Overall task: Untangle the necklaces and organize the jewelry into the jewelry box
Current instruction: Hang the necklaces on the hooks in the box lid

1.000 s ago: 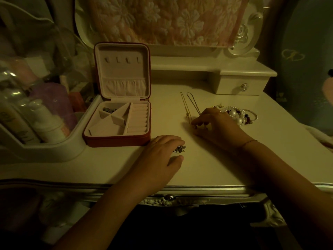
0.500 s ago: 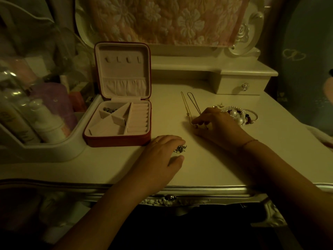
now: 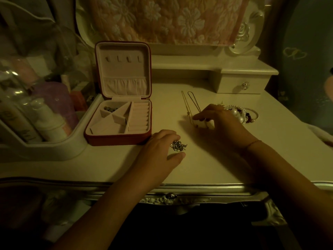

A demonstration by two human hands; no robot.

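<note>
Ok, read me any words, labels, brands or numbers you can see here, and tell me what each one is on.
No text here can be read.
Bottles at far left: dark label marks, too blurred to read.
Jewelry box: no lettering visible.
Interlocked hearts at far right: a decoration, not words.

Right hand (image 3: 222,124) hides lower ends of both chains (image 3: 191,101) and part of pearl pile (image 3: 242,114). Silver cluster (image 3: 178,146) at centre: pieces too small to separate. Bottles (image 3: 51,124) at left edge: blurred, cropped.
</note>
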